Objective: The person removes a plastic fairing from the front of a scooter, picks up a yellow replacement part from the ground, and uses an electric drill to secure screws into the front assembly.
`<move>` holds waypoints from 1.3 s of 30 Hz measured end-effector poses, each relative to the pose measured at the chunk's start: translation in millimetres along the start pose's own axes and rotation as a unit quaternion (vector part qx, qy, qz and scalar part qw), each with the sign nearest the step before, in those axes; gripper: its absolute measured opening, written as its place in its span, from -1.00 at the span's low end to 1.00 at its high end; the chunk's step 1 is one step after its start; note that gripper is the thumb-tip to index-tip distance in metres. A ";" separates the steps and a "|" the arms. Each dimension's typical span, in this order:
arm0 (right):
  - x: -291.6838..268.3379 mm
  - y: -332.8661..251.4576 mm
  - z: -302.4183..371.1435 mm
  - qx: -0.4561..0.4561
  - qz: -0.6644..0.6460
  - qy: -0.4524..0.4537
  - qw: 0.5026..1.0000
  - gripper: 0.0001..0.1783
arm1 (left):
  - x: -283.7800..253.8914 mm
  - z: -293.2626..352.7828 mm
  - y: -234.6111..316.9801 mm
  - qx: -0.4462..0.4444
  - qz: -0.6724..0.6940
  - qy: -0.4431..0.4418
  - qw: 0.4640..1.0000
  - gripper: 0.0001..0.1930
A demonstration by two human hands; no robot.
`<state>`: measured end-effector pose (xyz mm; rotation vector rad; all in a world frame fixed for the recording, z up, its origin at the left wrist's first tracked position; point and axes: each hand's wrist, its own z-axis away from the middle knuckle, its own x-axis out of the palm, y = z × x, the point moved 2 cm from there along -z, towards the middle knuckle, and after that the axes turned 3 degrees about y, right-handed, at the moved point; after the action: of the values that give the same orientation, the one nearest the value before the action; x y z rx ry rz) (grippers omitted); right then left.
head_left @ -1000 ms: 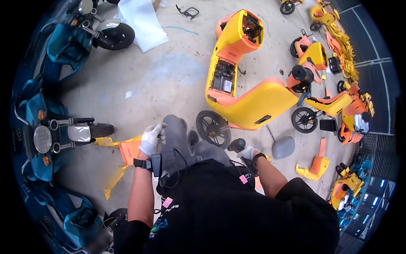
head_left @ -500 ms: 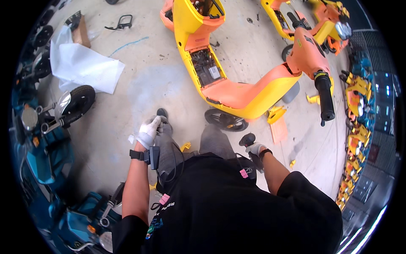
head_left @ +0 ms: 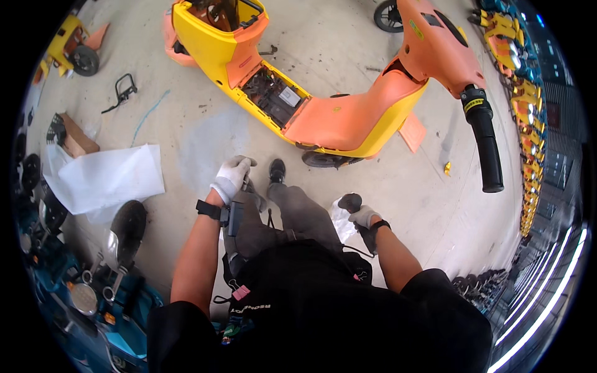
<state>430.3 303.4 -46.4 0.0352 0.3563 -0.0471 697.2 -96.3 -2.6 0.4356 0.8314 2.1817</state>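
Observation:
My left hand [head_left: 231, 175], in a white glove, is raised over my leg with its fingers pinched together. What they hold, if anything, is too small to make out. My right hand [head_left: 362, 217], also gloved, is wrapped round a black power tool [head_left: 350, 202] that looks like a cordless drill, down beside my right leg. Ahead of me stands an orange and yellow scooter [head_left: 354, 115]. Its footboard compartment [head_left: 273, 96] is uncovered and shows dark parts and a pale label. Neither hand touches the scooter.
A black handlebar grip [head_left: 488, 149] juts out at the right. White sheeting [head_left: 112, 180] and a cardboard piece [head_left: 78, 137] lie on the floor at left, near a black bracket [head_left: 124, 92]. Teal scooters [head_left: 130, 304] crowd the lower left. An orange panel [head_left: 412, 132] lies beyond the scooter.
My view has turned and moved, so the scooter sits further left and its handlebar looks closer. My legs have shifted in a step. Both hands keep their closed grips.

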 end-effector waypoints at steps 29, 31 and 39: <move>285.5 -172.5 -315.3 0.020 -0.079 0.227 0.971 -0.31 | 117.4 -338.4 -151.6 0.031 -0.176 -0.097 0.979 -0.68; 301.6 -174.8 -342.6 0.025 -0.081 0.235 0.968 -0.24 | 129.2 -343.7 -125.6 0.094 -0.156 -0.133 0.974 -0.64; 386.4 -196.2 -453.7 0.050 -0.146 0.208 0.966 -0.04 | 148.6 -333.4 -72.0 0.190 -0.090 -0.112 0.971 -0.66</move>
<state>624.0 111.5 -611.5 0.0931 0.7773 -0.3529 459.0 -90.6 -288.5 0.7501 1.1173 1.7689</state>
